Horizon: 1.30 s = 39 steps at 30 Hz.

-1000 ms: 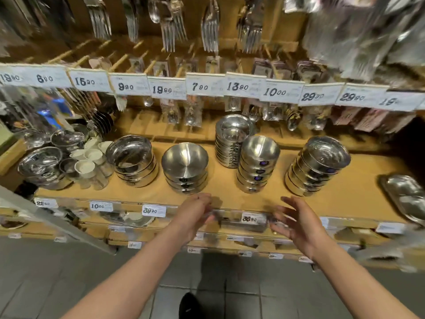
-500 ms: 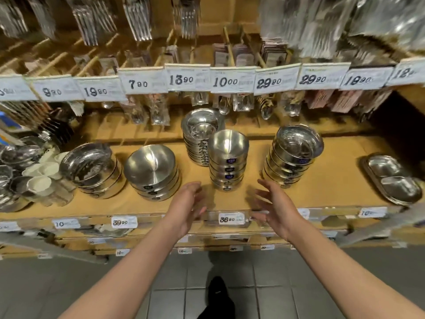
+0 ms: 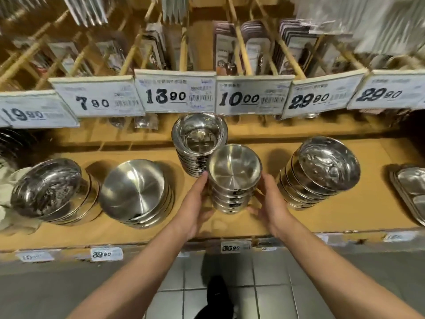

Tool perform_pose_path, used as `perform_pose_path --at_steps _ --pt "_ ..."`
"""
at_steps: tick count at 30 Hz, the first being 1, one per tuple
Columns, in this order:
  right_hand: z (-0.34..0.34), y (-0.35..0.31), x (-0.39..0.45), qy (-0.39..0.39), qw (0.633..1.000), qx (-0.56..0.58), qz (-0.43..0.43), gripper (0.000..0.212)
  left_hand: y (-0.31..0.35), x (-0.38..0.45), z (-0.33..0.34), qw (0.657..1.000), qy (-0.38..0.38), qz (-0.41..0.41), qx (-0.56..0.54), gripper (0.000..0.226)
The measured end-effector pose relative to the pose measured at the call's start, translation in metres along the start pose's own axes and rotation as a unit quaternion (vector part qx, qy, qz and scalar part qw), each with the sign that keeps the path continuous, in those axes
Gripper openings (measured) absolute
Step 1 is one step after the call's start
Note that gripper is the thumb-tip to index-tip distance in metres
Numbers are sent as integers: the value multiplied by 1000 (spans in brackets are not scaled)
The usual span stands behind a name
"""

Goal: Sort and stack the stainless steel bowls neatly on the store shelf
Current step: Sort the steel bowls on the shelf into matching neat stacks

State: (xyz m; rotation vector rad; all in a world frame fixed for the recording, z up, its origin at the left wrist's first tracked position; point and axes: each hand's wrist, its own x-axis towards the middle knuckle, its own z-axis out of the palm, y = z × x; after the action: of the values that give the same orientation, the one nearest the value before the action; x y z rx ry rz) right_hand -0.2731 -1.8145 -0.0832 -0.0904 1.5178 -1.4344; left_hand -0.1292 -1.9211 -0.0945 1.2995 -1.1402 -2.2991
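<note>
Hands (image 3: pixel 197 203) now flanking bowl stack (image 3: pixel 233 180)

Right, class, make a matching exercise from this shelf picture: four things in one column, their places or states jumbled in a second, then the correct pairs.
Things
1. small bowl stack
2. tall stack
3. wide brushed bowls
4. divided tray

Places or states
A. far right edge of the shelf
B. between the left hand and right hand
C. right behind the held stack
D. left of the hands

Pairs: 1-B, 2-C, 3-D, 4-A
</note>
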Motion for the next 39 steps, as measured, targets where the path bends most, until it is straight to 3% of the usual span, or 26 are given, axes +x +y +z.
perform_pose_path --at_steps 6,15,23,33,39 --pt "5 -3 5 -25 1000 -19 1 62 -1 6 0 1000 -17 22 -5 47" --pt "0 6 -2 -45 999 -3 0 63 -12 -4 2 999 -10 31 -22 36" --pt "-18 17 -31 -91 996 -18 -15 29 -22 -42 12 998 -12 46 -38 34" --pt "-65 19 -88 -94 995 -13 35 38 -61 -102 57 996 22 75 -45 40" --pt "-128 11 -108 -90 996 -15 12 33 -81 -116 118 996 12 74 -56 33"
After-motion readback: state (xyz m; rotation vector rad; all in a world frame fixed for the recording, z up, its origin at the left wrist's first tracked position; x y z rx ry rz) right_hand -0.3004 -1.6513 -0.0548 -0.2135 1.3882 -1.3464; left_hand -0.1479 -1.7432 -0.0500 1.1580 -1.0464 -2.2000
